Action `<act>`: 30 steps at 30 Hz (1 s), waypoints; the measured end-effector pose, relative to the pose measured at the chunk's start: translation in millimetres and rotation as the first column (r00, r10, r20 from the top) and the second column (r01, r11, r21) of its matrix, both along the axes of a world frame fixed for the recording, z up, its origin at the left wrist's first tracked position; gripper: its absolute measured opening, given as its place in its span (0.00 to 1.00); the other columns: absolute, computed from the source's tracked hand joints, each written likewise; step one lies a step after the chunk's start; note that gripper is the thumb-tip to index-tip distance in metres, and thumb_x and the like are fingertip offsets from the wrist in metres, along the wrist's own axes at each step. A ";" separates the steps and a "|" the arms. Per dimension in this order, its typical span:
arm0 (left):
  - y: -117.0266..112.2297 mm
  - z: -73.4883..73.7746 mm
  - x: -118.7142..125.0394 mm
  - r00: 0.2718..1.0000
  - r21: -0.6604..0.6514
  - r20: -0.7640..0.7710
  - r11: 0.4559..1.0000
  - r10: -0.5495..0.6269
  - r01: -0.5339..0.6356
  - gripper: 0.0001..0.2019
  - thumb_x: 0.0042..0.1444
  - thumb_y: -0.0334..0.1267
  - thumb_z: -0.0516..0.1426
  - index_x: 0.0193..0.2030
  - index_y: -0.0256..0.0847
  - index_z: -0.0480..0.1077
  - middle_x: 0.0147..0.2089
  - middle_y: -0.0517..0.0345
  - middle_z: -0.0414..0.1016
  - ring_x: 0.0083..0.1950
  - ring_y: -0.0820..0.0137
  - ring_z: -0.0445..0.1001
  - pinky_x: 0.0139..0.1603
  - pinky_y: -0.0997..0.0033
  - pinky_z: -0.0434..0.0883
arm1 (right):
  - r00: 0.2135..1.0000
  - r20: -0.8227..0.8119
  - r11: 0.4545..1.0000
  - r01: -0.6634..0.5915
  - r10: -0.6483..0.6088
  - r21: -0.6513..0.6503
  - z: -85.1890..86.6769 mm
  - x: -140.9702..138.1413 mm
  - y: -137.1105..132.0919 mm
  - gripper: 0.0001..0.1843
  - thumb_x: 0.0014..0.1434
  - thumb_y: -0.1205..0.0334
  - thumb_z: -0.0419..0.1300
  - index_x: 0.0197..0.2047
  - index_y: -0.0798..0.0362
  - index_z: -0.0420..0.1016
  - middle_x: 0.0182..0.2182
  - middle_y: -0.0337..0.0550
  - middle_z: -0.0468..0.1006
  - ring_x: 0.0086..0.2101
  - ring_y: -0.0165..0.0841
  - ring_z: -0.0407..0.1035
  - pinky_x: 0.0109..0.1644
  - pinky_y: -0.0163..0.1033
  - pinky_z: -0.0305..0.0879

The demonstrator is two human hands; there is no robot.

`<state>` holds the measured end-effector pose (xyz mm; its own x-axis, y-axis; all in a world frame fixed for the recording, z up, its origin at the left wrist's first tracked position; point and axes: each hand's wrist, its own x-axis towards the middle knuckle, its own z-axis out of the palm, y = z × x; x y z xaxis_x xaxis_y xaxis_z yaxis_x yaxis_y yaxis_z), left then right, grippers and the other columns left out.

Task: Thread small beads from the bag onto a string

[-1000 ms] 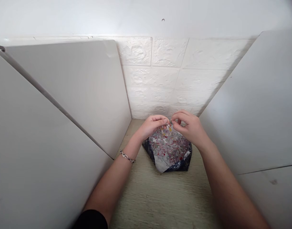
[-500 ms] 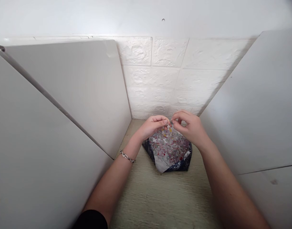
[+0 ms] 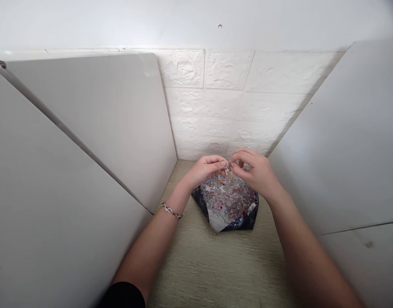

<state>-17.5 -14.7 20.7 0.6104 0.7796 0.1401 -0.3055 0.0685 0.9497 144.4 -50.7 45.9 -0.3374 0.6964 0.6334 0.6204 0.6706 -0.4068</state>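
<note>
Small beads (image 3: 228, 196), mostly clear, pink and lilac with a few red ones, fill a dark blue patterned cloth pouch (image 3: 248, 223) with a pale lining. Over its far edge my left hand (image 3: 209, 169) is closed in a pinch. A short strand of beads (image 3: 228, 173), white and yellow, hangs from its fingertips. My right hand (image 3: 252, 169) pinches thumb and forefinger together, almost touching the left fingertips. What lies between the right fingertips is too small to make out.
The pouch stands on a greenish wood-grain tabletop (image 3: 196, 265). White panels rise at the left (image 3: 113, 119) and right (image 3: 344, 141). Behind is a white brick-patterned wall (image 3: 203, 102). A chain bracelet (image 3: 172, 210) circles my left wrist.
My right fingertips have shifted very slightly left, closer to the left ones. The pouch and my left hand stay in place.
</note>
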 end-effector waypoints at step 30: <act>1.5 4.1 -0.4 0.880 0.318 -0.317 0.914 0.353 -0.252 0.10 0.47 0.40 0.54 0.25 0.34 0.68 0.24 0.62 0.65 0.26 0.79 0.59 0.27 0.76 0.54 | 0.988 0.065 0.989 0.140 -0.142 0.046 -3.5 -10.7 -5.5 0.08 0.54 0.67 0.53 0.33 0.51 0.73 0.33 0.42 0.75 0.32 0.32 0.68 0.35 0.37 0.63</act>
<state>-17.9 -13.2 24.8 0.3969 0.9001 0.1795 0.0961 -0.2352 0.9672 133.7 -56.2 42.3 -0.2808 0.7140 0.6414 0.7350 0.5897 -0.3347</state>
